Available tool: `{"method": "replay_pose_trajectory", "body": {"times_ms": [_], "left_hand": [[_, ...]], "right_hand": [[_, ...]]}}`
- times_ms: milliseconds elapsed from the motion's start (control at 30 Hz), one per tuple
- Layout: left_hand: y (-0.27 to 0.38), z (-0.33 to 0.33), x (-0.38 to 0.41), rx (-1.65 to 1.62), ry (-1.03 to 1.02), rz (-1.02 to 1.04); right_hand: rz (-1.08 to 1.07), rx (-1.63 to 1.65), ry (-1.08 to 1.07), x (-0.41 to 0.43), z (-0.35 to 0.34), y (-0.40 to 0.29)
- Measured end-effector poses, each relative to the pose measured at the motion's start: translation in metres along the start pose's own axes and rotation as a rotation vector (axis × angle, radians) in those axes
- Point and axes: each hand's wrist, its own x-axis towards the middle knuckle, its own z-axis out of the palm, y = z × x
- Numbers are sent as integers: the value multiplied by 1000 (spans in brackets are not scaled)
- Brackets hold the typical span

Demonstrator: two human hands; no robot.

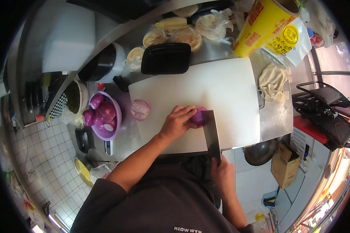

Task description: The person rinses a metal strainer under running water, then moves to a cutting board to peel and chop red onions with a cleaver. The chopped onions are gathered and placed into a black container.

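My left hand (179, 121) grips a piece of red onion (197, 117) against the white cutting board (169, 90). In my right hand (223, 171) is the handle of a cleaver (211, 132). Its broad blade stands against the right side of the onion piece; whether the edge has entered the onion cannot be made out. A halved red onion (140, 110), its layered cut face showing, lies at the board's left edge. Left of the board, a purple plastic bowl (119, 116) holds several peeled red onions (105, 111).
Behind the board stand a black plastic tray (166, 58), bagged flatbreads (186, 38) and a yellow roll with a cardboard core (258, 27). A crumpled cloth (273, 83) lies on the steel counter (277, 119) at right. A wok (261, 153) and a cardboard box (284, 167) sit lower down.
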Motion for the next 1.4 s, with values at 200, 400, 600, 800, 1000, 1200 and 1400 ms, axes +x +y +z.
{"method": "replay_pose_trajectory", "body": {"times_ms": [200, 400, 600, 800, 1000, 1200, 1400], "left_hand": [[4, 0, 0, 1, 5, -10], [3, 5, -1, 20, 48, 17], [10, 20, -12, 31, 123, -54], [27, 0, -10, 113, 62, 47], [16, 0, 0, 195, -88, 189], [14, 3, 4, 192, -110, 174], [18, 3, 8, 138, -68, 178]], "right_hand": [[62, -88, -24, -18, 34, 48], [49, -60, -26, -37, 22, 63], [-28, -136, 99, -47, -18, 40], [-165, -296, 235, -29, -22, 17], [-182, -408, 194, -25, -20, -2], [-140, -401, 144, -23, -19, -4], [-152, -390, 148, -16, -23, -11]]}}
